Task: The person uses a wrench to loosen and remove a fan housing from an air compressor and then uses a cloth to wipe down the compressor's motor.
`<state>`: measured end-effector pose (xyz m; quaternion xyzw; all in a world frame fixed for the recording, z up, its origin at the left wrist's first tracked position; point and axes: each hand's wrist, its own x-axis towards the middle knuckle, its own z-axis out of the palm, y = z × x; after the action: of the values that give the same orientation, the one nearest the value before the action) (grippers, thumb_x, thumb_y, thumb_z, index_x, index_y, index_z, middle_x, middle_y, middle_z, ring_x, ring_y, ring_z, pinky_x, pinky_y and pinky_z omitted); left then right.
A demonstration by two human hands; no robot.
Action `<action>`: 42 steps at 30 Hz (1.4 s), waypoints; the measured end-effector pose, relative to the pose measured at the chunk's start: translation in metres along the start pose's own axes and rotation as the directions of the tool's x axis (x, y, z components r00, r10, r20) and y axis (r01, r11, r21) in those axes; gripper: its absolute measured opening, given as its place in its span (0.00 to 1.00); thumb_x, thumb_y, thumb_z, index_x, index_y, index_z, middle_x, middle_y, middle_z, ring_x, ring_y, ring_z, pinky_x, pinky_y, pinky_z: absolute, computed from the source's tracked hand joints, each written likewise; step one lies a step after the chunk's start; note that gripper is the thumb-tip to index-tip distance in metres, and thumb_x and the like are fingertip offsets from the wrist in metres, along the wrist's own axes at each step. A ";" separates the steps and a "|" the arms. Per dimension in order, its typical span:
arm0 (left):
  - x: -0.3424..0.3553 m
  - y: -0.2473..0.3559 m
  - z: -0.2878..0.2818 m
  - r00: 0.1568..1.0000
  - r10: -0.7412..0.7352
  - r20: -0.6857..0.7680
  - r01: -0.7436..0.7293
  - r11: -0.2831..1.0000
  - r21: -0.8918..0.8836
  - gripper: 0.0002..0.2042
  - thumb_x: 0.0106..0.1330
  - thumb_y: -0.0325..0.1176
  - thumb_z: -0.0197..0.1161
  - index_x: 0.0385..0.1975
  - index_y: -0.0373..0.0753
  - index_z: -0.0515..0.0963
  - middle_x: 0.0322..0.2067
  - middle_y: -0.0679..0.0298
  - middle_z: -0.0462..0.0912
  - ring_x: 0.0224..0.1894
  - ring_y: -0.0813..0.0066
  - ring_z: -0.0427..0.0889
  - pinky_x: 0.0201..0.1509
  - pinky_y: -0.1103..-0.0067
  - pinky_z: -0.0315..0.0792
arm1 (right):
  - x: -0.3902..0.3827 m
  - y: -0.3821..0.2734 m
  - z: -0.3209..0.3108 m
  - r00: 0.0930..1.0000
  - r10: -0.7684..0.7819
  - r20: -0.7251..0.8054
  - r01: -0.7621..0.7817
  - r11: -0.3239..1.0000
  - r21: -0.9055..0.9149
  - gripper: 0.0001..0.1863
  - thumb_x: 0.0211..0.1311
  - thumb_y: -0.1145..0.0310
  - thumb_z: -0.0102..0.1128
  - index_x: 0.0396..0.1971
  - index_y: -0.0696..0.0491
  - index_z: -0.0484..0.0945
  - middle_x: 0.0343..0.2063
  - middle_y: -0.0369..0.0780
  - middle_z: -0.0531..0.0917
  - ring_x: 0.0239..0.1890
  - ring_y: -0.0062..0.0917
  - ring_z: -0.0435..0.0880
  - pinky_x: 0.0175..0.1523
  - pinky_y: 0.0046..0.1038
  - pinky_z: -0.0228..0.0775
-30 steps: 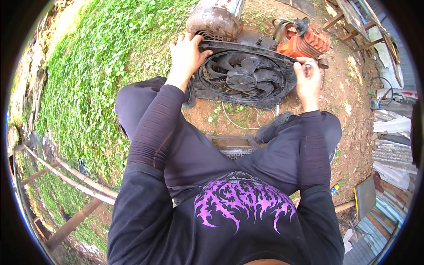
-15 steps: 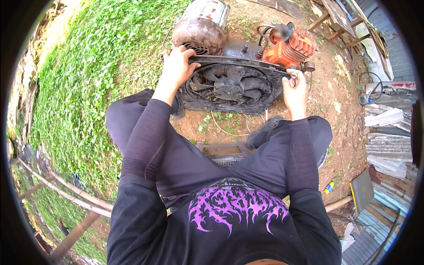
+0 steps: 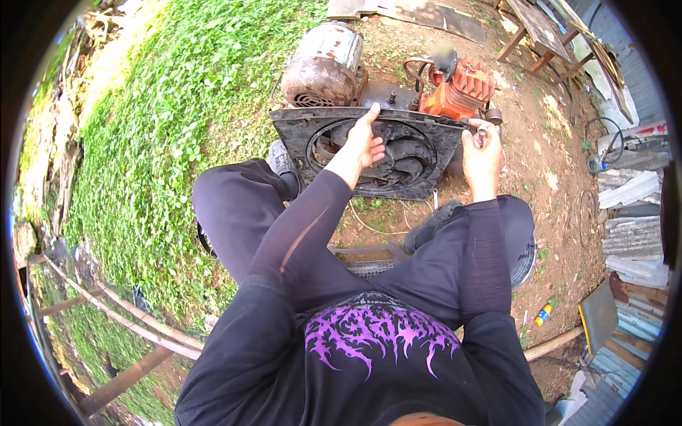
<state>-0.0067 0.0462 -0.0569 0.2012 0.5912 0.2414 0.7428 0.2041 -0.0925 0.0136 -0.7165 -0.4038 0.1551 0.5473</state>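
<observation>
A black square fan shroud (image 3: 293, 135) stands tilted in front of my knees, its dusty round fan (image 3: 408, 153) facing me. My left hand (image 3: 364, 145) is over the fan's middle, thumb up and fingers apart, with nothing in it; part of the blades is hidden behind it. At the shroud's upper right corner, my right hand (image 3: 483, 156) pinches a small shiny metal cylinder (image 3: 482, 131), too small to tell exactly. Behind the shroud are a rusty electric motor (image 3: 321, 67) on the left and an orange finned compressor pump (image 3: 462, 92) on the right.
Below the shroud, a thin pale cable (image 3: 373, 226) lies on the dirt near my shoe (image 3: 433, 226). A wooden bench (image 3: 536, 32) stands far right, above corrugated sheets (image 3: 632, 238). A yellow bottle (image 3: 543, 314) lies lower right. Grass (image 3: 163, 142) covers the left side.
My left hand has let go of the shroud's upper left edge and moved right, over the fan. My right hand stays at the right corner, still pinching the metal cylinder. The view has shifted slightly.
</observation>
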 end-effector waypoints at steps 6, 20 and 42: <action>0.018 0.012 0.030 0.986 0.111 -0.122 -0.141 0.953 -0.269 0.31 0.52 0.44 0.73 0.56 0.38 0.73 0.49 0.55 0.75 0.50 0.57 0.77 0.48 0.64 0.67 | 0.009 0.019 -0.012 0.999 -0.021 -0.040 0.023 0.998 0.064 0.12 0.66 0.79 0.67 0.48 0.55 0.80 0.36 0.30 0.78 0.33 0.13 0.72 0.41 0.19 0.69; -0.056 -0.031 -0.017 0.987 0.084 -0.140 -0.152 0.780 -0.607 0.12 0.53 0.32 0.57 0.37 0.41 0.70 0.42 0.57 0.76 0.48 0.56 0.77 0.63 0.51 0.66 | 0.039 0.024 -0.036 0.970 0.069 -0.232 0.023 0.929 0.369 0.13 0.68 0.79 0.64 0.51 0.59 0.78 0.30 0.30 0.77 0.28 0.12 0.73 0.34 0.18 0.65; -0.212 0.216 -0.201 0.900 0.149 -0.409 -0.427 0.479 -0.767 0.22 0.73 0.39 0.63 0.62 0.36 0.72 0.62 0.53 0.75 0.62 0.46 0.78 0.61 0.44 0.79 | 0.064 0.042 -0.035 0.956 -0.069 -0.285 0.180 0.905 0.386 0.18 0.67 0.79 0.63 0.55 0.61 0.76 0.27 0.34 0.78 0.20 0.12 0.68 0.23 0.19 0.56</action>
<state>-0.2684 0.0954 0.1906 -0.1213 0.4584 0.6444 0.5999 0.2848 -0.0712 0.0020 -0.5731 -0.3310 0.1034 0.7425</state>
